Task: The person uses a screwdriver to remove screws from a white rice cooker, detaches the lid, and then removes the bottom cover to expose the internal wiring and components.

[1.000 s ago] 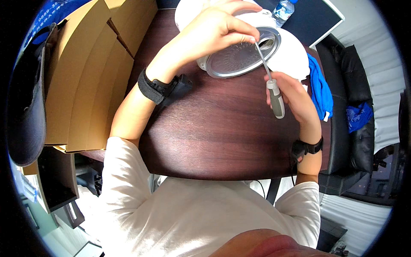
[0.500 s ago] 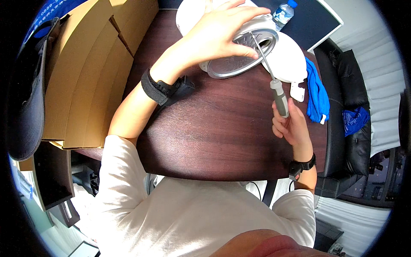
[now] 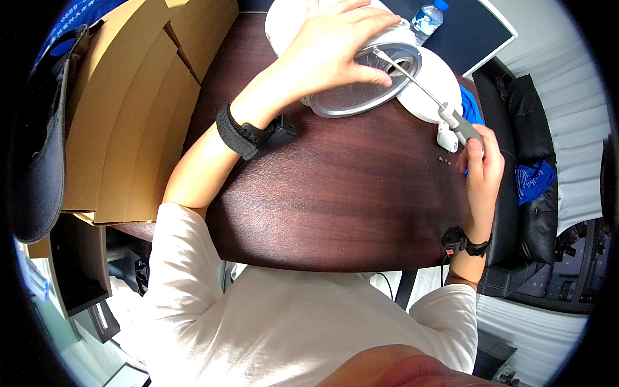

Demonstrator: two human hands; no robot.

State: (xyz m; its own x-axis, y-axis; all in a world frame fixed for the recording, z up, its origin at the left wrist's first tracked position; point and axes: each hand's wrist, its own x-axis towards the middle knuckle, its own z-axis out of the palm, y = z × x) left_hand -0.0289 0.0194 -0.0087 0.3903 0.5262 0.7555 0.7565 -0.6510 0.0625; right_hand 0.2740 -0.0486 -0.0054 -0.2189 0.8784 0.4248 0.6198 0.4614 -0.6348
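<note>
My right hand (image 3: 482, 158) is closed around the grey handle of a screwdriver (image 3: 419, 85), whose shaft slants up and left. Its tip lies over a silver oval disc (image 3: 342, 106) with a hole near its right side. The disc is set in a white rounded appliance (image 3: 284, 26), tilted on the table. Across the appliance my left hand (image 3: 335, 48) lies with fingers stretched and spread, the thumb reaching in front of the disc. Whether the tip touches a screw cannot be made out.
A white round part (image 3: 435, 87) with a small white tab (image 3: 447, 137) lies right of the disc. Several tiny dark pieces, like screws (image 3: 445, 160), sit on the brown table (image 3: 335, 213). Beyond are a water bottle (image 3: 428, 22), a blue cloth (image 3: 471, 103) and, at left, cardboard boxes (image 3: 129, 116).
My right hand has shifted right and slightly up, so the screwdriver slants more toward the left. The tiny dark pieces now show beside it. My left hand has barely moved.
</note>
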